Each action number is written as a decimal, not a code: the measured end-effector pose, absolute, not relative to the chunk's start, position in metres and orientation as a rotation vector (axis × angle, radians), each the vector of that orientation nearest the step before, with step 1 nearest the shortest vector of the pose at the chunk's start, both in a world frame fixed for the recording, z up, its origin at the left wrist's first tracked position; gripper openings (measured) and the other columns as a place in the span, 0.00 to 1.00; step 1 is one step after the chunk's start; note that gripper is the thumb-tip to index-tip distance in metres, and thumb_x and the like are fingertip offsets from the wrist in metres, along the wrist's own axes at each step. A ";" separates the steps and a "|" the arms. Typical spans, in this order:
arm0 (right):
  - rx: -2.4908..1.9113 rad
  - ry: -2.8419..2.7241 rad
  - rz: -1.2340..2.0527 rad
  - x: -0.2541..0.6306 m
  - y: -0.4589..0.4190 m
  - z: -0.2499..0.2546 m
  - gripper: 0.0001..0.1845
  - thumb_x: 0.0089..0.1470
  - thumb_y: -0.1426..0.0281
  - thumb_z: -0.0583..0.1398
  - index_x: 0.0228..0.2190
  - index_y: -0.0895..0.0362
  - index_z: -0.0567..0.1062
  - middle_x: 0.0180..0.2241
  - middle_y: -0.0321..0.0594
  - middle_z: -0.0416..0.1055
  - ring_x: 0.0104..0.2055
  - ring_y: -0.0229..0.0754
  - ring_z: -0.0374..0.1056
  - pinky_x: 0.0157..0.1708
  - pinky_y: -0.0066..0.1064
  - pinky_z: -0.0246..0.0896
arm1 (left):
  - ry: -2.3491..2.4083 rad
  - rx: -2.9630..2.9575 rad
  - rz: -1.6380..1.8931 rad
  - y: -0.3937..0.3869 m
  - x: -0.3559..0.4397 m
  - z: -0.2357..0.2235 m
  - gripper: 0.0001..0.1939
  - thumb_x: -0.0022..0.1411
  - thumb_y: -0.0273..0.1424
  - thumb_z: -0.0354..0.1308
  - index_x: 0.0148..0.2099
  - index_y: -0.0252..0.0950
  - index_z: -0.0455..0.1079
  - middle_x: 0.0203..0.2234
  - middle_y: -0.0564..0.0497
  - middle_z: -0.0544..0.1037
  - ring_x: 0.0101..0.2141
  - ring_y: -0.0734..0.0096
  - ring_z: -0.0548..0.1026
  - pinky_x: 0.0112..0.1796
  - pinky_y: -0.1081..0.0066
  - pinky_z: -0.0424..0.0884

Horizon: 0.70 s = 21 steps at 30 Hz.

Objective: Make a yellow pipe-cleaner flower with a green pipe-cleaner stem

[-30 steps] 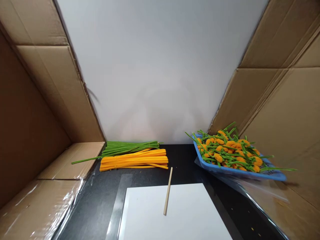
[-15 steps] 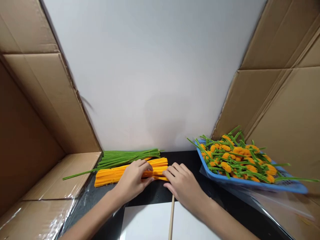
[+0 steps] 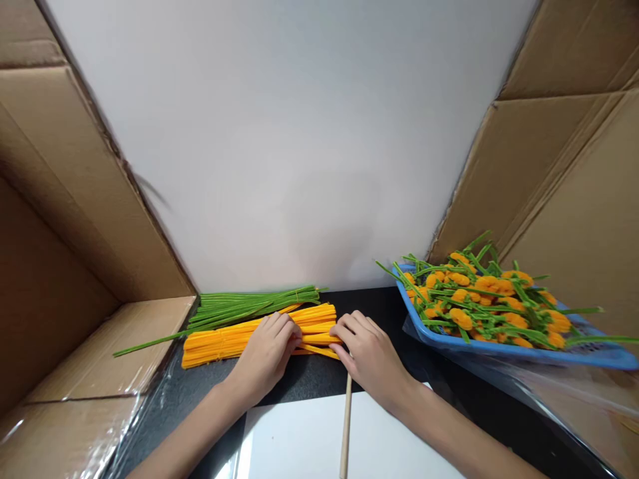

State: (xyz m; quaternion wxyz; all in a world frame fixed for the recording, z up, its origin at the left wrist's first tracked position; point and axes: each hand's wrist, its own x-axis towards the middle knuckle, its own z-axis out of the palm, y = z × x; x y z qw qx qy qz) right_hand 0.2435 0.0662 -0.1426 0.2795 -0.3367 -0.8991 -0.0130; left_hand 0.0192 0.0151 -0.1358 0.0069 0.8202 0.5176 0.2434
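Left hand (image 3: 267,347) curled over orange bundle (image 3: 212,347), presumably steadying it; right hand (image 3: 368,347) narrowed at its ends. Cannot tell whether either grips.

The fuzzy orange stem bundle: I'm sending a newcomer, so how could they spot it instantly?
Below the plain white wall is a black tabletop. There, partly covered by the left hand, lies the straight, fuzzy orange stem bundle. Its colour sets it apart from the straight green stem bundle just behind.
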 end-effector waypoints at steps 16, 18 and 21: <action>-0.420 -2.326 -0.494 0.251 0.075 -0.129 0.10 0.61 0.76 0.58 0.44 0.62 0.75 0.39 0.44 0.75 0.40 0.45 0.63 0.36 0.38 0.55 | 1.570 2.745 1.075 0.006 0.011 -0.145 0.04 0.68 0.24 0.52 0.43 0.37 0.64 0.34 0.49 0.73 0.36 0.68 0.70 0.38 0.67 0.67; -0.460 -2.359 -0.470 0.249 0.072 -0.128 0.10 0.63 0.73 0.57 0.43 0.62 0.75 0.41 0.44 0.75 0.44 0.45 0.64 0.39 0.39 0.57 | 1.569 2.746 1.079 0.000 0.005 -0.144 0.05 0.67 0.24 0.53 0.44 0.39 0.65 0.37 0.49 0.74 0.38 0.66 0.71 0.40 0.65 0.69; -0.532 -2.465 -0.492 0.248 0.056 -0.117 0.14 0.67 0.71 0.50 0.45 0.58 0.75 0.45 0.40 0.74 0.48 0.42 0.63 0.42 0.37 0.59 | 1.510 2.609 1.278 0.015 0.019 -0.154 0.03 0.65 0.32 0.53 0.42 0.45 0.67 0.35 0.52 0.74 0.35 0.64 0.71 0.37 0.63 0.71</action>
